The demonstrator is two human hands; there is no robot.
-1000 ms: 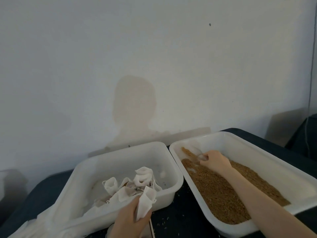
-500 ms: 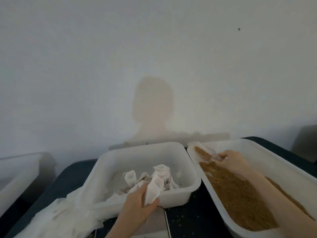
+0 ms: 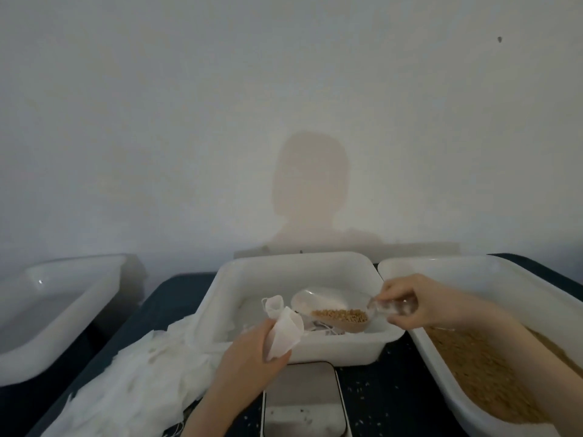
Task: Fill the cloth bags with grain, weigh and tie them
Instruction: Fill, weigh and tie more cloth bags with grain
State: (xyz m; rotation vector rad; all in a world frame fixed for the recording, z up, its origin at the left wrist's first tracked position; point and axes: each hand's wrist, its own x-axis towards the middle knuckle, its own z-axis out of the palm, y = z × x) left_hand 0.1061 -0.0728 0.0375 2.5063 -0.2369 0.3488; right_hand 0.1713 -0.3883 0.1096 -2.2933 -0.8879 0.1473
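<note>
Now, left hand [image 3: 252,351] grips a cloth bag [image 3: 284,335] over the middle tub [image 3: 347,351]; right hand [image 3: 416,305] at three o'clock pinches a clear scoop [image 3: 334,310] of grain; right tray [image 3: 441,376] holds grain [image 3: 485,373].

The scale [image 3: 303,400] runs off the bottom edge, its display unseen. The grain tray [image 3: 467,279] is cut at the right edge, the empty tray [image 3: 63,313] at the left. The right hand [image 3: 419,302] hides the scoop's [image 3: 334,312] handle.
</note>
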